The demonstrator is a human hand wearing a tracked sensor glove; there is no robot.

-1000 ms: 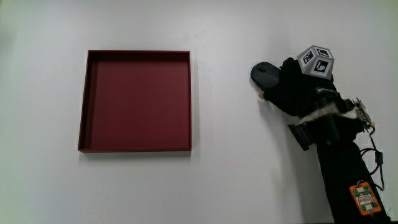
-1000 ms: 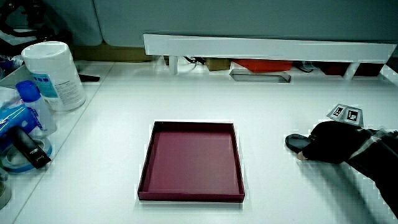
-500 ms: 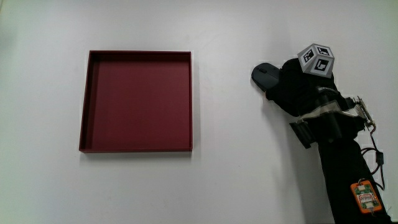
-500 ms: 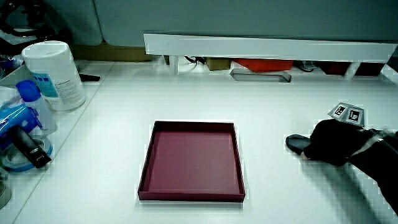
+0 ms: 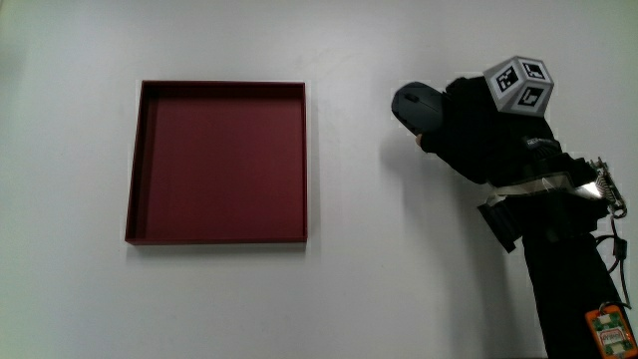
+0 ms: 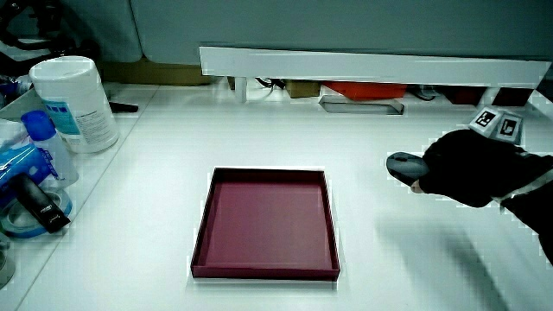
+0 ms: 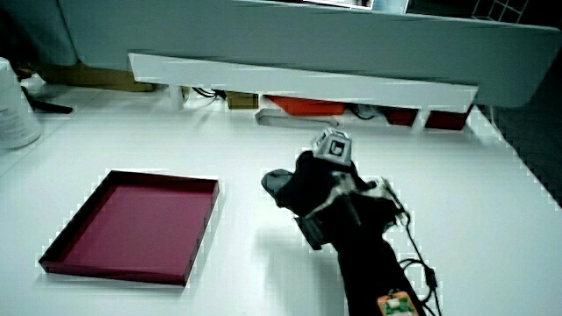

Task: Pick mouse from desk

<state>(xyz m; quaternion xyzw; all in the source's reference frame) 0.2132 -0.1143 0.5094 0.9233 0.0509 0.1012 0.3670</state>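
Beside the red tray (image 5: pixel 221 162), clear of the white desk (image 5: pixel 359 289), the grey mouse (image 5: pixel 414 105) sits clamped in the gloved hand (image 5: pixel 477 125). Its free end pokes out of the fingers toward the tray, forearm (image 5: pixel 563 269) trailing back to the person.

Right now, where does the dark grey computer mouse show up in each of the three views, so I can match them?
Main view: the dark grey computer mouse sticks out from under the black gloved hand, beside the dark red square tray.
Side view: the mouse is held in the hand, beside the tray.
Side view: the mouse lies between the tray and the hand.
Shared landmark: the tray.
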